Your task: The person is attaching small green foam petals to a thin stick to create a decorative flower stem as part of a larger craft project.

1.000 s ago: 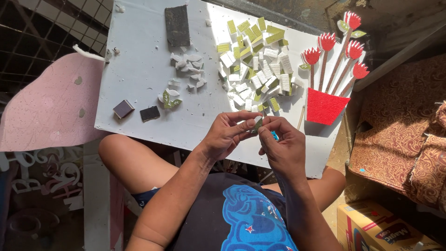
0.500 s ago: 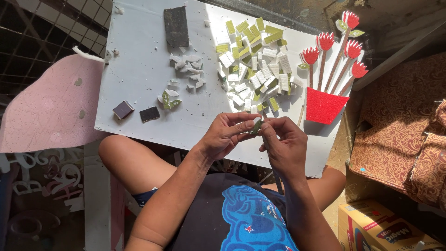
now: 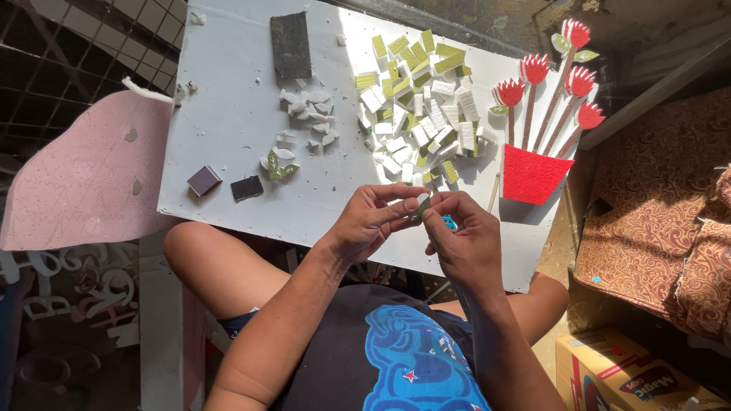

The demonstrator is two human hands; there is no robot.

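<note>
The left hand [image 3: 369, 221] and right hand [image 3: 464, 240] pinch 1 small green foam piece [image 3: 421, 207] between fingertips; the right also grips a blue tool [image 3: 449, 224]. The piece looks light, soft, easily crushed, so edges suit best. Beyond lies the foam pile [image 3: 422, 114].

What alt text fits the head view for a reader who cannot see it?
Two hands, left hand and right hand, pinch a small green-and-white foam piece above a white board. On the board lie a pile of cut foam pieces and a red foam flowerpot craft.
</note>
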